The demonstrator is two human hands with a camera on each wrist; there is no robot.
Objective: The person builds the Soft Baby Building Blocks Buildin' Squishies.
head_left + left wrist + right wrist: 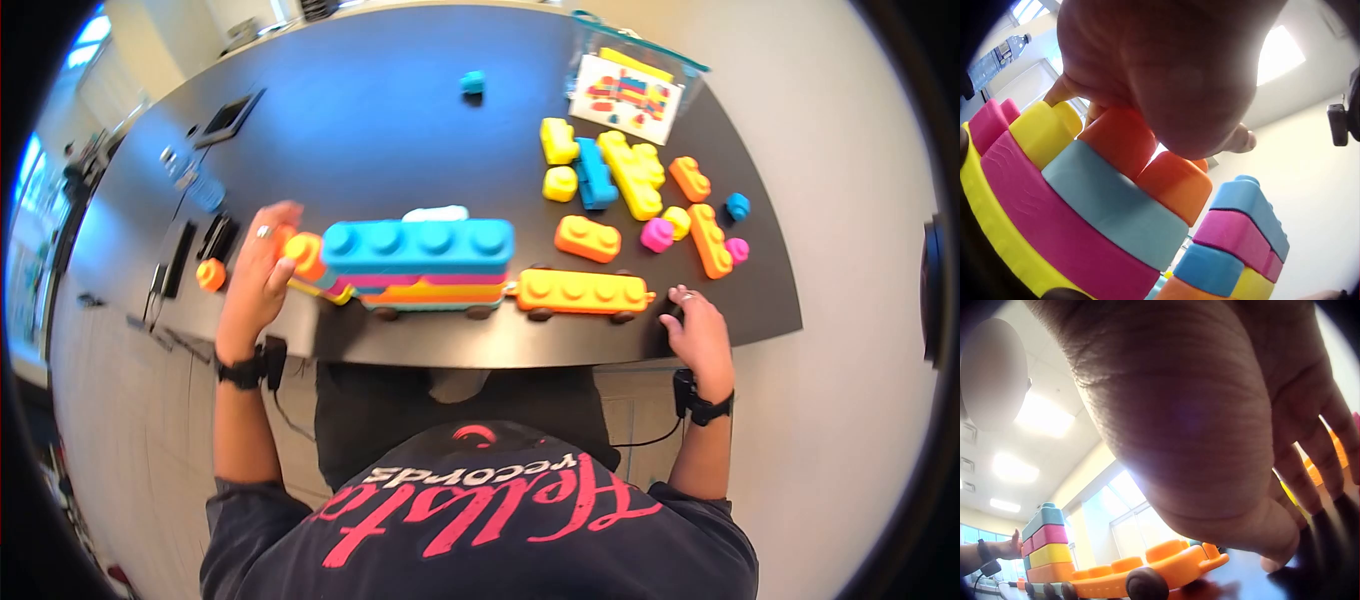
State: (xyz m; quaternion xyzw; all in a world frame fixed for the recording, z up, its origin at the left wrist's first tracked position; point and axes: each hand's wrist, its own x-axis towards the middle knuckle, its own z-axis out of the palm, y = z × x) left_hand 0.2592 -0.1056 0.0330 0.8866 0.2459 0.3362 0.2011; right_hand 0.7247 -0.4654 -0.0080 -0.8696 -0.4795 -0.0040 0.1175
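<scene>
A toy train of large building bricks lies along the table's near edge. Its front car (pixel 1072 219) has a yellow base with magenta, light blue, yellow and orange bricks. Beside the orange bricks (pixel 305 255) at its left end is my left hand (pixel 262 262), fingers extended. The tall middle car is topped by a long blue brick (pixel 420 247). Behind it an orange wheeled car (pixel 582 291) is hitched on, low and without bricks stacked on it. Just past that car's right end my right hand (pixel 700 335) rests on the tabletop, fingers spread and holding nothing.
Loose yellow bricks (pixel 632 175), blue, orange and magenta ones lie on the right. A clear bag with a picture card (pixel 627 98) stands behind them. One teal brick (pixel 472 82) sits far back. On the left are a water bottle (pixel 193 180) and a loose orange brick (pixel 210 275).
</scene>
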